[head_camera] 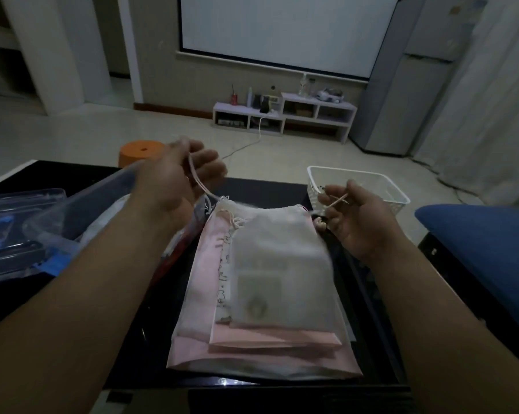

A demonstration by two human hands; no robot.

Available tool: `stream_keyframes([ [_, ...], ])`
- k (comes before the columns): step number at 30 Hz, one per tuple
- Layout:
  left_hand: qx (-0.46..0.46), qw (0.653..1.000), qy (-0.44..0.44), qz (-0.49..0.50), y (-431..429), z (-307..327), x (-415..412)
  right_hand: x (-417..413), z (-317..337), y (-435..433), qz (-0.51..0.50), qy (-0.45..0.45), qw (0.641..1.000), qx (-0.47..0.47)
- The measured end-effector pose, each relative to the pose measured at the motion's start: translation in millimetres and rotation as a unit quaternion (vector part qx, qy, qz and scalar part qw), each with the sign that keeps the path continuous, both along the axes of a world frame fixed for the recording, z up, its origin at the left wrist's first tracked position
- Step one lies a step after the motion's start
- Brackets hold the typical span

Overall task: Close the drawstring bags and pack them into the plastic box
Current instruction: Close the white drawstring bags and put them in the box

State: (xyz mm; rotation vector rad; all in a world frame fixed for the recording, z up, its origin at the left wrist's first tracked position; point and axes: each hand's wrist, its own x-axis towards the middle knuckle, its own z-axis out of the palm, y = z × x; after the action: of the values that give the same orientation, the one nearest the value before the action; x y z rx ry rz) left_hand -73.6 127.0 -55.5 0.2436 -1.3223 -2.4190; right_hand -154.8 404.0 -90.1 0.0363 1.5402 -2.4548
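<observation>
Clear plastic storage box [82,204] sits at the left on the black glossy table [369,294], tilted toward the camera; its contents read only as pale shapes through the wall and cannot be identified. A clear plastic lid with blue clips [16,231] lies just beside it, further left. White slotted plastic basket [381,189] stands at the far right of the table; what it holds cannot be told.

Translucent white drawstring bag [282,264] is held above a stack of pale pink flat bags [252,345] lying mid-table. A square label shows through the white bag, blurred and unreadable; small dark printed marks on one pink bag are likewise illegible.

Left hand [177,177] is fisted around the pink cord [198,182] at the bag's left corner. Right hand [354,213] pinches the opposite cord end between thumb and forefinger
</observation>
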Motion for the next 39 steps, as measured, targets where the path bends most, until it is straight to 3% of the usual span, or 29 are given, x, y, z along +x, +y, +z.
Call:
stream_keyframes([
  [4, -0.216, 0.971, -0.062, -0.083, 18, -17, -9, 1, 1, -13, 0.011, 0.079, 0.98, 0.181],
  [7, -0.374, 0.914, -0.052, -0.15, 37, -19, -17, 11, 12, -30, 0.024, 0.201, 0.918, 0.342],
  [10, -0.437, 0.876, -0.005, -0.204, 58, -19, -22, 16, 18, -44, 0.068, 0.266, 0.896, 0.348],
  [14, -0.424, 0.874, 0.041, -0.232, 70, -18, -28, 17, 25, -52, 0.101, 0.298, 0.882, 0.35],
  [19, -0.357, 0.912, 0.036, -0.2, 67, -16, -33, 12, 8, -42, 0.135, 0.23, 0.913, 0.31],
  [22, -0.297, 0.936, 0.035, -0.187, 59, -12, -35, 20, -12, -34, 0.187, 0.208, 0.889, 0.362],
  [27, -0.053, 0.976, 0.048, -0.208, 60, -9, -42, 39, -24, -49, 0.193, 0.23, 0.843, 0.446],
  [30, 0.105, 0.97, 0.048, -0.213, 62, -8, -48, 44, -27, -60, 0.206, 0.239, 0.837, 0.448],
  [35, 0.254, 0.954, 0.025, -0.157, 54, -14, -65, 46, -35, -63, 0.247, 0.213, 0.839, 0.436],
  [37, 0.244, 0.961, 0.008, -0.132, 49, -19, -68, 46, -35, -61, 0.234, 0.204, 0.849, 0.427],
  [38, 0.171, 0.978, -0.02, -0.12, 48, -22, -68, 44, -36, -58, 0.224, 0.192, 0.856, 0.425],
  [39, 0.038, 0.991, -0.061, -0.109, 46, -25, -67, 42, -38, -56, 0.214, 0.175, 0.866, 0.417],
])
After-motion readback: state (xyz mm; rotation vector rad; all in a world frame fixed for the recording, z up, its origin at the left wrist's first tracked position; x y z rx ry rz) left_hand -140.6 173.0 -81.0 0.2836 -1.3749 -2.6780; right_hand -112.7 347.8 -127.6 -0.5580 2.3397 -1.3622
